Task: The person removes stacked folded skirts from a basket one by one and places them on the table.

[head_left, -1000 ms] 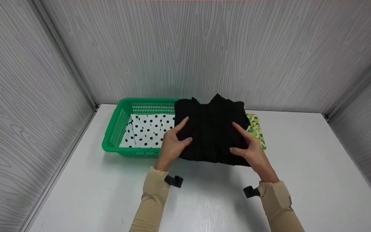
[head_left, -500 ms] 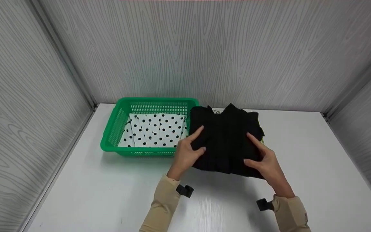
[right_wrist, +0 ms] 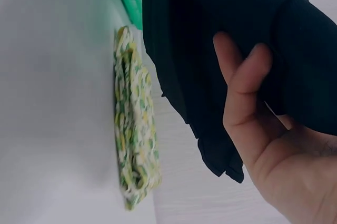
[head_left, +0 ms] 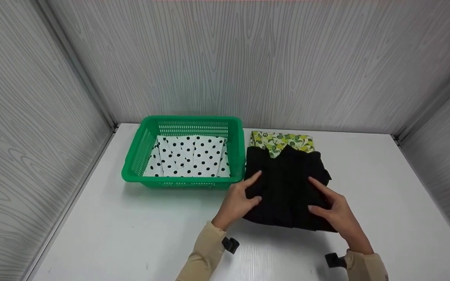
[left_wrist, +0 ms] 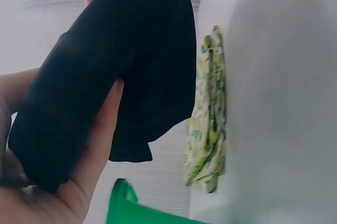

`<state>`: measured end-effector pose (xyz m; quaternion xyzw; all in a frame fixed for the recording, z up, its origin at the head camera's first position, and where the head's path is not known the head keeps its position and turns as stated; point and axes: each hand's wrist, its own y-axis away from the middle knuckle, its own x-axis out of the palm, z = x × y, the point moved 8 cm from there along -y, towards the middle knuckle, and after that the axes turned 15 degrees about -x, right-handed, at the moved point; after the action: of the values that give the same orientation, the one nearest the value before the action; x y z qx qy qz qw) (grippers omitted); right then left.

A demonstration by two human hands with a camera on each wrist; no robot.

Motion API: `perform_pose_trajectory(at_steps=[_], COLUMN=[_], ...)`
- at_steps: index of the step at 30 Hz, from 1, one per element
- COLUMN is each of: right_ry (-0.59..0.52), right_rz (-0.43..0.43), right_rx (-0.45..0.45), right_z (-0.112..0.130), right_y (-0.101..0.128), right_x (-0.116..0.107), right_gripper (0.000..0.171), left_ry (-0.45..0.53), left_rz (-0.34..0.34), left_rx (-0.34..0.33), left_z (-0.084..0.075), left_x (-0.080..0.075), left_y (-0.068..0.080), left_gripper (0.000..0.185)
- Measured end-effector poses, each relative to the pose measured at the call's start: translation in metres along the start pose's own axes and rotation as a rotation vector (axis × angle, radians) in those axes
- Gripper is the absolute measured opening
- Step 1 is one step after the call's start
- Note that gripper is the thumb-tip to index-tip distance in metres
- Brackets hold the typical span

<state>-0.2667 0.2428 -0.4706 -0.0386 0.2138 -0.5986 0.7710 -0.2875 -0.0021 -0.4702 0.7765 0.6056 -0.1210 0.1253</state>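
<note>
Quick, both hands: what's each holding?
Left hand: grips the folded black garment.
Right hand: grips the same garment's other side.

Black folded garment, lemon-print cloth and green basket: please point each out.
black folded garment point(head_left: 285, 187), head view, middle of its top surface.
lemon-print cloth point(head_left: 281, 141), head view, exposed far part behind the garment.
green basket point(head_left: 188, 182), head view, near rim wall.

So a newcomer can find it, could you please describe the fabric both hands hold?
Start at the green plastic basket on the white table. Just right of it, the left hand and right hand grip a folded black cloth, the only plain dark piece.
</note>
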Motion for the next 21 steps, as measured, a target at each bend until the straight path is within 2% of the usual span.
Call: perform_pose_trajectory(at_steps=[4,9,14,21], right_ry=[0.02,0.013,0.023,0.073], right_rz=[0.008,0.057,0.094,0.151], right_rx=[0.035,0.086,0.135,0.211], right_z=[-0.01,-0.028,-0.047,-0.07], right_y=[0.011,0.022,0.037,0.044], right_x=[-0.006,-0.006,-0.011,-0.015], right_gripper=[0.072,0.071,0.068,0.064], left_ry=[-0.007,0.006,-0.004,-0.042], left_rz=[0.064,0.128,0.2,0.189], left_rx=[-0.035,-0.091,-0.114,-0.179], left_z=[0.011,0.028,0.044,0.062], left_x=[0.014,0.026,0.043,0.048], left_y=[0.001,0.005,0.006,0.003], left_gripper=[0.07,0.07,0.071,0.07])
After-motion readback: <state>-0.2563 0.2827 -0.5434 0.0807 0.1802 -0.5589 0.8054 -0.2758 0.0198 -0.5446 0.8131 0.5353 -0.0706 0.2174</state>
